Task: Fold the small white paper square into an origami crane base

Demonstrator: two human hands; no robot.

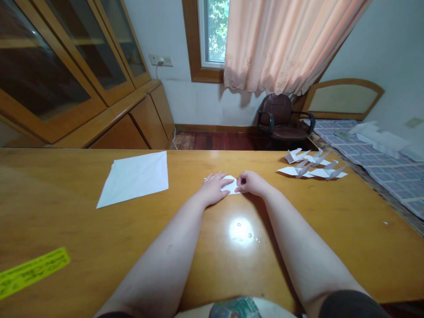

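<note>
A small piece of folded white paper [231,185] lies flat on the wooden table, between my two hands. My left hand [213,187] rests palm down over its left part, fingers stretched out and spread. At the right edge of the paper, my right hand [251,183] has its fingers curled in, the thumb and fingertips closed on the paper's edge. Both hands cover parts of the paper, so its full outline is hidden.
Several folded white paper cranes [311,165] stand at the table's back right. Left of my hands lies a larger white paper sheet [137,179]. A yellow label [35,269] is at the front left of the table [132,238]. An office chair [280,115] stands beyond.
</note>
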